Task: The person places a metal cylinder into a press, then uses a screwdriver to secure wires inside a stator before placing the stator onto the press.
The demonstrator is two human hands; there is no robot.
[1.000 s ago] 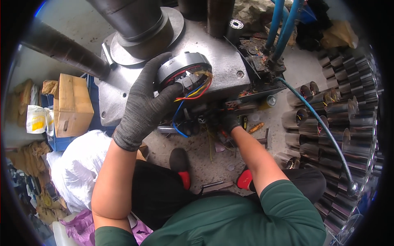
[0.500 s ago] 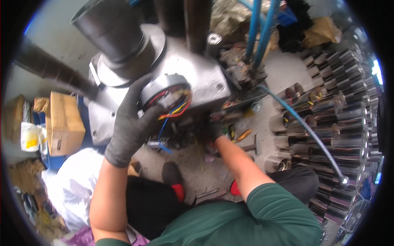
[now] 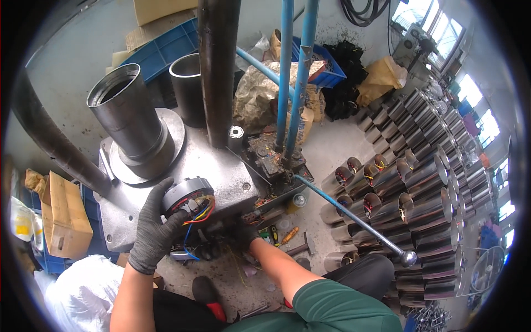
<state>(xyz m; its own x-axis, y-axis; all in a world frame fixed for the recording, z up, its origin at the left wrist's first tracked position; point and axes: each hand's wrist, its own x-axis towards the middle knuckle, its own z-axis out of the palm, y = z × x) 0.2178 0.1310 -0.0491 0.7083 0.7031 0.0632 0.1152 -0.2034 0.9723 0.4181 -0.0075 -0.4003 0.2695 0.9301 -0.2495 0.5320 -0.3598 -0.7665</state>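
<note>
Round motor stator (image 3: 187, 196): a dark grey ring with a ribbed outer rim, tilted on edge, resting on the grey metal press plate (image 3: 221, 171) near its front edge. Red, yellow and blue wire leads (image 3: 199, 217) emerge from its lower right side, and the blue lead hangs down past the plate's front edge.

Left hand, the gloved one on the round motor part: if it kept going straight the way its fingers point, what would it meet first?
The left hand already grips the round wired motor part. Straight beyond lies the grey metal press plate, probably next, though depth is unclear.
</note>
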